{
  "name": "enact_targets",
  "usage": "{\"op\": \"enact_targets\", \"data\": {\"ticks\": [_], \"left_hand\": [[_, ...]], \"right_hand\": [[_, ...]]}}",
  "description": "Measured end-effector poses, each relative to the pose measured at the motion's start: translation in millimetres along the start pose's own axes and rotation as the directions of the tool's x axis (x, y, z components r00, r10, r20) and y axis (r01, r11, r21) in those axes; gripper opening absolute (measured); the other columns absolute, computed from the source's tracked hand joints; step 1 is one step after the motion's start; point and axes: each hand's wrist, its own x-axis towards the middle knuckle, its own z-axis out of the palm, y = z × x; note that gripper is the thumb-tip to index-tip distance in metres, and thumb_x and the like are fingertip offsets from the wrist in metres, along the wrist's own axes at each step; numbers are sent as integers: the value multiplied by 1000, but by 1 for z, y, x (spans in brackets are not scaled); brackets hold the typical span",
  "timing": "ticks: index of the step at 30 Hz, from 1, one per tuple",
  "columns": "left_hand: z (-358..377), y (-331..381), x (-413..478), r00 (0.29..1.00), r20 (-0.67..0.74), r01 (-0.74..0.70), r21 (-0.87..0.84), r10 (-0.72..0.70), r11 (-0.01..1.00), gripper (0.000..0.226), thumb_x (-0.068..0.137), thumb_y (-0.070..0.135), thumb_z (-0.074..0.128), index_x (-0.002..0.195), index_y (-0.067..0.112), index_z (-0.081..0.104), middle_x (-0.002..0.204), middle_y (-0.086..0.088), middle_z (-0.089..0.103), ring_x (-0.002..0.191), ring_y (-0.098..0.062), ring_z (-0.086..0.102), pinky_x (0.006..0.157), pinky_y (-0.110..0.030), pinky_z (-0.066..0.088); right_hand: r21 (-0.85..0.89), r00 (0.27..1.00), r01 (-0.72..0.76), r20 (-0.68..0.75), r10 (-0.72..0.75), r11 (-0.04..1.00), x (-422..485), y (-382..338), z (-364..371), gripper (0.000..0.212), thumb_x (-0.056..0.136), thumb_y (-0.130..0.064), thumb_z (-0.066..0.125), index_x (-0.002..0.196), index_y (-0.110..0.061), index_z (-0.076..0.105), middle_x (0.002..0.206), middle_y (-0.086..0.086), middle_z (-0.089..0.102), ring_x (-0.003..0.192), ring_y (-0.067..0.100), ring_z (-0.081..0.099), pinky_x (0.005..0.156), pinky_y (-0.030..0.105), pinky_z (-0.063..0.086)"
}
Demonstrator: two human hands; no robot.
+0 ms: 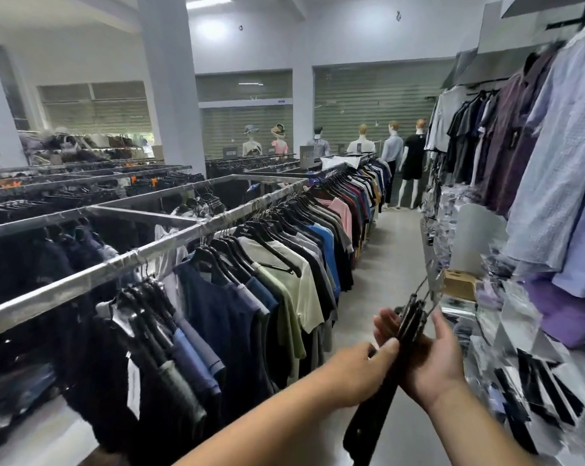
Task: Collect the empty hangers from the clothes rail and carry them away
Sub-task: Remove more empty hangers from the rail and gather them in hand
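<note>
A bundle of black empty hangers (410, 317) sits between both my hands in the aisle, metal hooks pointing up and away, the black ends hanging down toward the lower edge. My left hand (361, 371) pinches the bundle from the left with thumb and fingers. My right hand (432, 361) cups it from the right and behind, fingers spread around the stack. The long metal clothes rail (82, 277) runs diagonally on my left, packed with shirts on black hangers. One bare black hanger (270, 250) lies on top of a pale green shirt there.
A narrow grey-floored aisle (381, 264) runs ahead between the rail and a right-hand wall display of hanging shirts (553, 163) and bagged clothes. A small cardboard box (459, 284) sits on the right shelf. Mannequins (412, 159) stand at the aisle's far end before closed shutters.
</note>
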Motion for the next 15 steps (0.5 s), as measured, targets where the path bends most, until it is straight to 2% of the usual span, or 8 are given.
{"op": "enact_targets", "data": {"ticks": [2,5,6,7,9,11,13,15], "left_hand": [[-18,-11,36,996,-76,44,-41,-47,998,69,94,71,37,117,12,66,116,-14,72,101,-26,69,93,-43,57],[-50,-28,85,962,-233,103,-162,-139,981,49,101,57,43,114,15,63,95,-3,69,82,-18,66,72,-34,54],[-60,-34,103,942,-284,121,-211,-179,970,42,102,52,45,113,16,62,90,0,66,75,-15,63,69,-33,52],[-71,-40,121,923,-313,141,-264,-223,954,38,102,49,47,114,16,61,91,-1,67,74,-15,61,72,-34,53],[-87,-53,154,886,-358,156,-367,-294,917,38,99,46,51,119,14,59,109,-11,70,87,-24,64,79,-37,54],[-100,-64,186,849,-394,146,-465,-352,873,41,93,43,54,121,14,55,126,-20,66,99,-30,65,79,-37,52],[-113,-72,212,804,-425,148,-535,-416,832,40,92,39,54,124,14,51,127,-16,62,103,-29,63,74,-35,54],[-125,-78,239,752,-450,159,-585,-482,795,46,90,35,53,130,15,45,123,-12,60,97,-26,62,70,-35,56]], "right_hand": [[11,1000,22,-8,-22,1000,22,-9,-1,72,84,-60,58,101,8,74,93,21,78,79,31,77,78,39,61],[31,999,45,-28,-44,998,50,-21,-6,76,92,-64,53,103,9,73,96,21,78,78,30,77,80,37,63],[33,999,47,-28,-46,998,59,-25,-8,77,91,-64,54,100,9,74,97,21,78,78,30,77,79,38,63],[29,998,47,-30,-47,998,69,-29,-10,77,90,-65,56,98,10,75,98,21,78,78,30,77,78,40,63],[21,999,38,-31,-37,999,89,-36,-17,78,91,-65,56,97,10,75,97,22,77,78,32,77,73,41,65],[23,999,23,-36,-22,999,108,-44,-22,78,92,-65,54,93,11,75,94,23,77,77,33,77,67,41,65],[14,999,6,-50,-5,1000,128,-51,-28,78,92,-64,52,95,10,74,93,23,76,77,33,77,66,41,65],[-7,998,-26,-60,26,1000,152,-64,-35,79,91,-66,52,102,10,72,94,22,76,79,34,77,66,41,65]]}}
